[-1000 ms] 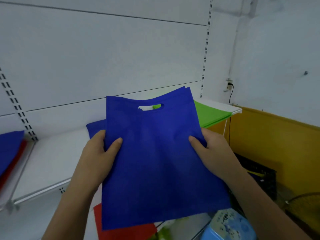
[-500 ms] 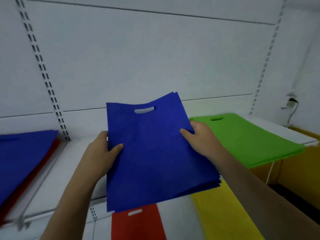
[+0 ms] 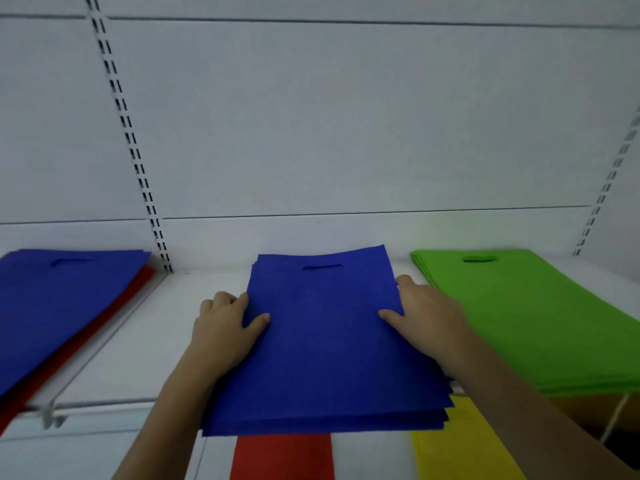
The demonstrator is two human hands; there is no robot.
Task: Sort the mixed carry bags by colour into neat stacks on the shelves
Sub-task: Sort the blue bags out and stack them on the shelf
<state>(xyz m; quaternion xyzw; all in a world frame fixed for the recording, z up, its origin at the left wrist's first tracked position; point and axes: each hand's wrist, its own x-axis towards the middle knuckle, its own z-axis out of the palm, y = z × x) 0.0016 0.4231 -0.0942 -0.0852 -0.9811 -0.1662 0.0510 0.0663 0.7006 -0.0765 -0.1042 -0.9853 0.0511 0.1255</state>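
Two hands flank a stack of blue carry bags (image 3: 325,341) lying flat on the white shelf (image 3: 145,341): left hand (image 3: 225,330) and right hand (image 3: 426,320) each pinch a side edge, thumb on top, fingers curled under or beside. Forearms reach forward, palms low. Near edge of the stack overhangs the shelf front. Green stack (image 3: 526,317) sits just right, sorted. Far left, blue over red (image 3: 114,320) looks unsorted. Red bag (image 3: 282,457) and yellow bag (image 3: 453,448) below await handling. Judged roughly midway.
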